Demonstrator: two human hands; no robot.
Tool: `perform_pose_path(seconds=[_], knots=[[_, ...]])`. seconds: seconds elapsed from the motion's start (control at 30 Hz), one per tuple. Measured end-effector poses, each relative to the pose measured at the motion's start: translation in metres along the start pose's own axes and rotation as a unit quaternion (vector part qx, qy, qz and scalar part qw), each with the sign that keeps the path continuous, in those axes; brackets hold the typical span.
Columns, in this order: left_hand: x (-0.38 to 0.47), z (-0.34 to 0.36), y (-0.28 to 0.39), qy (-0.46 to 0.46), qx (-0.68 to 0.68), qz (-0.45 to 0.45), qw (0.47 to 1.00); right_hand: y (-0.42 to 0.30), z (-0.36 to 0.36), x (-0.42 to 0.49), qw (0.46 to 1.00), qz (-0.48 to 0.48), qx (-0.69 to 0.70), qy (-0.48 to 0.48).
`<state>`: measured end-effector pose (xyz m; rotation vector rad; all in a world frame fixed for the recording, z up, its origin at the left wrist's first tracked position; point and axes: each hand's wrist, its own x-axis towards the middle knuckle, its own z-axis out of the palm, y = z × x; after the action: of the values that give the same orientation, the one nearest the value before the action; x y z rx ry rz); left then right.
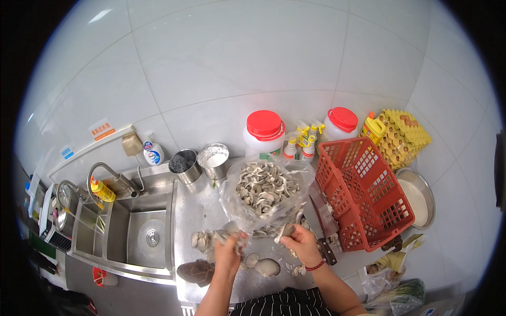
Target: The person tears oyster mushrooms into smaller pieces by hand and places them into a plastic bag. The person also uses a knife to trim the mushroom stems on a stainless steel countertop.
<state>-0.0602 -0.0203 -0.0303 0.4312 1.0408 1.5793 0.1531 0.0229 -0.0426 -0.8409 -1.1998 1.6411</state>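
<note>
My left hand (228, 252) grips a cluster of grey oyster mushrooms (226, 234), blurred at its edges. Between the thumb and fingers of my right hand (303, 244) is a torn mushroom piece (284, 232). Just beyond both hands, a clear plastic bag (229, 197) stands open, filled with torn oyster mushroom strips (267, 187). More mushrooms (201, 241) lie left of my left hand, and a large pale cap (267, 267) rests on the steel table between my wrists. A kitchen knife with a black riveted handle (327, 251) lies beside my right hand, its blade pointing away.
A red plastic basket (355, 221) stands at right, near a bowl of white contents (415, 199) and egg trays (409, 130). Red-lidded tubs (264, 125) and spray bottles (290, 149) line the wall. Two metal pots (213, 168) sit behind the bag. A sink (146, 237) adjoins at left.
</note>
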Motion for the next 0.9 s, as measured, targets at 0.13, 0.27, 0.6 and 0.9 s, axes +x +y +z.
perform_pose_path(seconds=[0.13, 0.27, 0.6, 0.9], knots=[[-0.009, 0.01, -0.015, -0.121, 0.199, -0.02, 0.972, -0.005, 0.011, 0.004, 0.99, -0.012, -0.107, -0.09], [-0.013, 0.025, -0.017, -0.079, 0.194, -0.018, 0.978, -0.013, 0.015, 0.007, 0.983, -0.009, -0.141, -0.118], [-0.002, 0.017, -0.01, 0.069, -0.05, -0.046, 0.995, 0.008, 0.004, 0.007, 0.995, -0.015, 0.067, 0.079], [0.068, 0.056, 0.032, -0.062, 0.116, 0.11, 0.985, -0.061, 0.001, 0.087, 0.987, -0.097, -0.123, 0.047]])
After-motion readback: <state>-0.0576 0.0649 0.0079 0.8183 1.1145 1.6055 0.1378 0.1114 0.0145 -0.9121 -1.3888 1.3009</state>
